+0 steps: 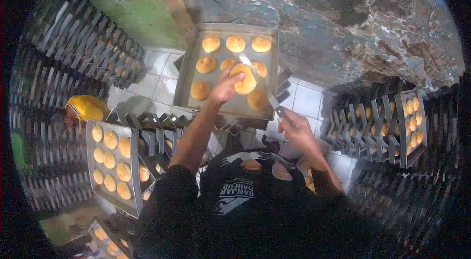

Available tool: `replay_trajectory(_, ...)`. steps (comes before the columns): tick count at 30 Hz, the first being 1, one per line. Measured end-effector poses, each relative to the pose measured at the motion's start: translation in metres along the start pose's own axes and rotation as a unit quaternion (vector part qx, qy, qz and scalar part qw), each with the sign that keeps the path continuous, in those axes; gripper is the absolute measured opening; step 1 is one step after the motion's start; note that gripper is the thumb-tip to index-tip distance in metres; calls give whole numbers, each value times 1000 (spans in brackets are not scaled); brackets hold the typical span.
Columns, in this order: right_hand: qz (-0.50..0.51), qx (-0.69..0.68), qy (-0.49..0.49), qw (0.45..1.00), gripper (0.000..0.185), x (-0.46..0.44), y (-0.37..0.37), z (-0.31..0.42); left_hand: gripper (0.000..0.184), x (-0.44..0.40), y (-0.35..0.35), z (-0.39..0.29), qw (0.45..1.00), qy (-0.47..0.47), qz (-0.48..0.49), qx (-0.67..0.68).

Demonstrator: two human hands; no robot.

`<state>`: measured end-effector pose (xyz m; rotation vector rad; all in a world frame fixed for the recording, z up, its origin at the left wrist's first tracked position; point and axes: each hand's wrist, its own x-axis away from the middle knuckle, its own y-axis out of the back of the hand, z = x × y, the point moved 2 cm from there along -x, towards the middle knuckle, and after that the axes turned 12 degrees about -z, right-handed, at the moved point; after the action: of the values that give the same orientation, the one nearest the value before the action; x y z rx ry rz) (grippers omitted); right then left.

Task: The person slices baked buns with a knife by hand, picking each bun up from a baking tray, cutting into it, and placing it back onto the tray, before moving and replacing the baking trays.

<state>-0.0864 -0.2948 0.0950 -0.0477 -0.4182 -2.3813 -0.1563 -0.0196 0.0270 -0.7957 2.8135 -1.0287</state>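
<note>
My left hand [224, 87] grips a round golden bun [243, 79], raised over a metal tray [230, 28] that holds several more buns in rows. In my right hand [295, 129] is the dark handle of a long knife [275, 104]. Its blade reaches up and left over the tray's right part, passing by the held bun; whether blade and bun touch, I cannot tell. Near the tray's lower right, one bun [257, 99] lies close to the blade. Part of another bun is hidden behind the held one.
At the left stands a tray of buns [132, 161] on a stack. Stacked trays with buns [412, 124] are on the right. A person in yellow [87, 108] is at the far left. A worn wall [319, 13] rises behind the tray, above white floor tiles [306, 104].
</note>
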Motion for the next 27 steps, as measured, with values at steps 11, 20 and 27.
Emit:
replay_trajectory(11,29,54,-19,998,41,-5,-3,5,48,-13,36,41,994,29,-72,-73)
replay_trajectory(20,70,22,-47,996,40,-1,7,11,52,1,10,9,992,56,-79,-82)
replay_trajectory(27,75,44,18,996,43,-5,10,9,61,-8,13,-6,998,-4,-6,-55)
